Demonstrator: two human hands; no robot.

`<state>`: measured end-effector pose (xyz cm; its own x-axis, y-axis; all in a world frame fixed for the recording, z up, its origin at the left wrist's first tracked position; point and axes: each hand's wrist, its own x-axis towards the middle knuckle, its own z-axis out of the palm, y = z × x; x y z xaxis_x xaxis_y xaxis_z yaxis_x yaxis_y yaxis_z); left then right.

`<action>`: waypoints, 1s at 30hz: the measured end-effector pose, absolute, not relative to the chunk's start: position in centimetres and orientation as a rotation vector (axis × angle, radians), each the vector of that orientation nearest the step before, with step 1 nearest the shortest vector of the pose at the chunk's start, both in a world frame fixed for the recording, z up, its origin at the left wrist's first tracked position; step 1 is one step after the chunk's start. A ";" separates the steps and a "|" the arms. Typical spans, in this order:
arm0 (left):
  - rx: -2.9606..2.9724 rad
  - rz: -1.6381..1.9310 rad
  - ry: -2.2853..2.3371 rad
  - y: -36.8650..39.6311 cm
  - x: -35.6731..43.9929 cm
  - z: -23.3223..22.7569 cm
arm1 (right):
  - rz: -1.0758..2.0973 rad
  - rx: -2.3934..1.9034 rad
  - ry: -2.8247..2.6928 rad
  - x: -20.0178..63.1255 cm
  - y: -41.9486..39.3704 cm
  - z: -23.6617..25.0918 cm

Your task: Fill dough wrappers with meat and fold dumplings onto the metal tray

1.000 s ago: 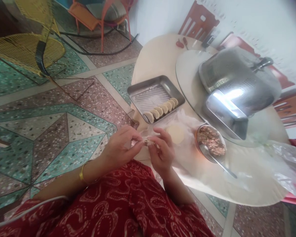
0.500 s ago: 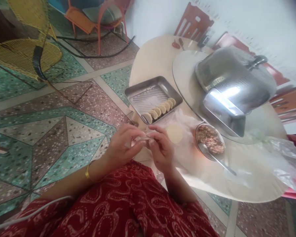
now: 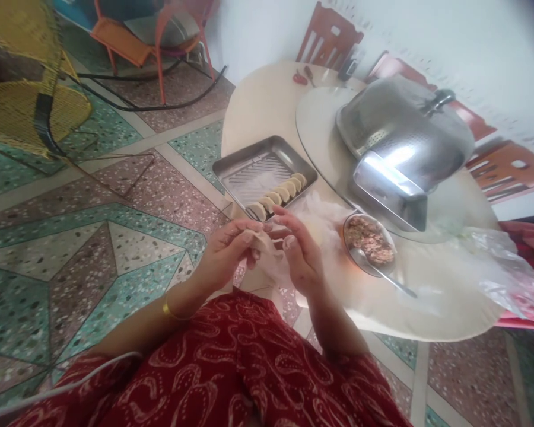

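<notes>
My left hand (image 3: 226,255) and my right hand (image 3: 300,255) meet just off the near edge of a round cream table (image 3: 267,107). Both pinch a pale folded dumpling (image 3: 263,242) between their fingertips. Just beyond them stands a steel tray (image 3: 244,163) with a row of several finished dumplings (image 3: 278,196) along its near side. To the right of my right hand sits a small bowl of minced filling (image 3: 369,238) with a spoon (image 3: 389,279) resting in it. The stack of round wrappers is hidden behind my right hand.
A large steel pot with a lid (image 3: 404,136) and a second steel tray (image 3: 389,190) sit on a round glass turntable (image 3: 315,118). Crumpled clear plastic (image 3: 502,267) lies at the table's right. A yellow wire chair (image 3: 31,101) and an orange chair (image 3: 146,41) stand on the tiled floor.
Both hands have lifted slightly toward the tray while working the dumpling's edge. The view has shifted, so the table sits further left, and my right hand now covers the wrappers.
</notes>
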<state>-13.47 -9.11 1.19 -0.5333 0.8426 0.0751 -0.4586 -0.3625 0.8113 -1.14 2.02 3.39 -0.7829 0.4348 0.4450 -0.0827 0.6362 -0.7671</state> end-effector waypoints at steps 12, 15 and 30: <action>0.463 1.944 0.790 -8.2 -12.2 2.3 | 0.620 -0.220 -2.186 1.3 1.5 5.4; 0.610 1.980 0.867 -8.4 -12.1 1.6 | 0.529 -0.233 -2.283 1.7 1.6 5.9; 0.892 1.910 1.047 -9.1 -12.2 1.1 | 0.368 -0.246 -2.430 2.3 1.9 6.1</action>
